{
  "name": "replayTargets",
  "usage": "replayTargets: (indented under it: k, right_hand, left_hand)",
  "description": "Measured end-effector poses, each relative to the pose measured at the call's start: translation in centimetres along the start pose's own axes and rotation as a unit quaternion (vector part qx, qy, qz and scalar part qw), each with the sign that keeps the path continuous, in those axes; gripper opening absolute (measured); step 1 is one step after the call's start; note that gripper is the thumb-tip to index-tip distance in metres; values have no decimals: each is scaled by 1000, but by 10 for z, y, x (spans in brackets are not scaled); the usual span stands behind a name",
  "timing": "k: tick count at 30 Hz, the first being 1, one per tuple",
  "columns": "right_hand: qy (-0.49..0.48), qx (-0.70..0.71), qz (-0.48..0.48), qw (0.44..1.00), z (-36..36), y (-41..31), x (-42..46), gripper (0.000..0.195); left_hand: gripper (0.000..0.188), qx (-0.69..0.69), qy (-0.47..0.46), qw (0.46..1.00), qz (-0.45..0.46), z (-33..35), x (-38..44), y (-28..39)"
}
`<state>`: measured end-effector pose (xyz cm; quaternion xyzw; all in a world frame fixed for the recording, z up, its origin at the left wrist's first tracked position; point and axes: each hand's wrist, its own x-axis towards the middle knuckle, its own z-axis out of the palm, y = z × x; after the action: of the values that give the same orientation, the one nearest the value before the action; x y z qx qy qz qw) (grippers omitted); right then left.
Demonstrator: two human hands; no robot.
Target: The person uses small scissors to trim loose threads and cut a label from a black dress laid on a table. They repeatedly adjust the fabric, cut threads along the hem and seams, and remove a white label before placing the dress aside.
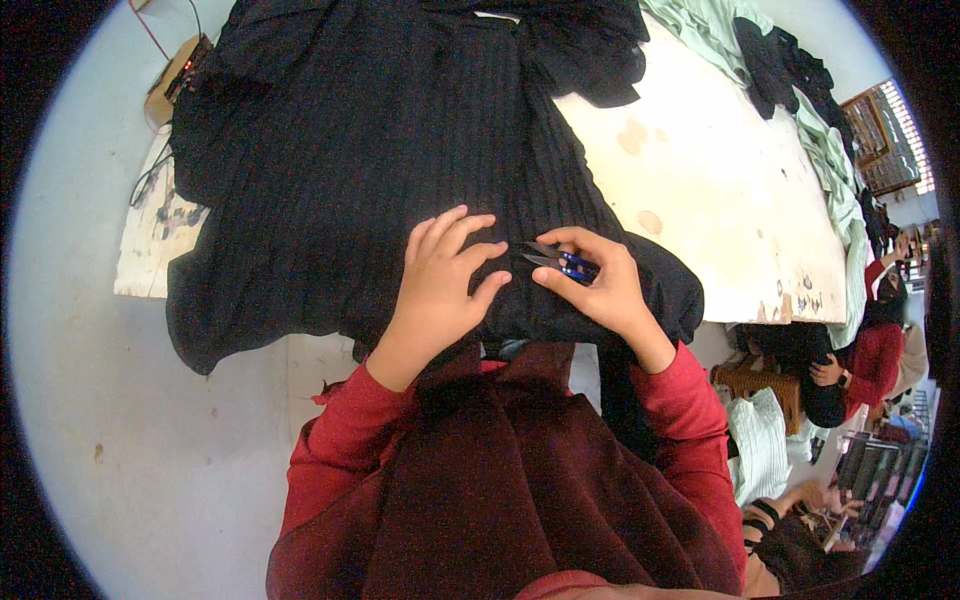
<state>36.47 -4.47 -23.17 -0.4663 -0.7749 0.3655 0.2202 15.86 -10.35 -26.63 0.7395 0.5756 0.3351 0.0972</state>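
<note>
A black pleated garment is spread over the table before me, its lower edge hanging towards my body. My left hand rests on or just over the cloth, palm down, with fingers apart and nothing in its grasp. To the right of it, my right hand holds blue-handled thread snips between thumb and fingers. The dark blades of the snips point left towards my left fingertips, slightly parted. Whether the blades touch the cloth, I cannot tell.
The pale wooden tabletop shows stains. Light green cloth and a black cloth bundle lie along its far right edge. A brown box with a red light and cables sits at upper left. Co-workers are at right, near a woven basket.
</note>
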Motion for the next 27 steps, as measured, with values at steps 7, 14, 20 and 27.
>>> replayTargets:
  k: [7, 14, 20, 27]
  right_hand:
    - [-26, -75, -30, 996, -5, -9, 4, 30]
    - [-58, -195, -67, 977, -1, -26, 11, 23]
    - [-53, -187, -81, 978, 1, -25, 13, 22]
    - [-41, -194, -100, 975, 3, -22, 12, 21]
  left_hand:
    - [58, -122, -20, 992, -18, -10, 0, -9]
    - [75, -118, -28, 992, -24, -11, -1, -9]
    - [75, -115, -24, 993, -14, -9, -2, -10]
    - [75, -110, -17, 994, -5, -9, -2, -11]
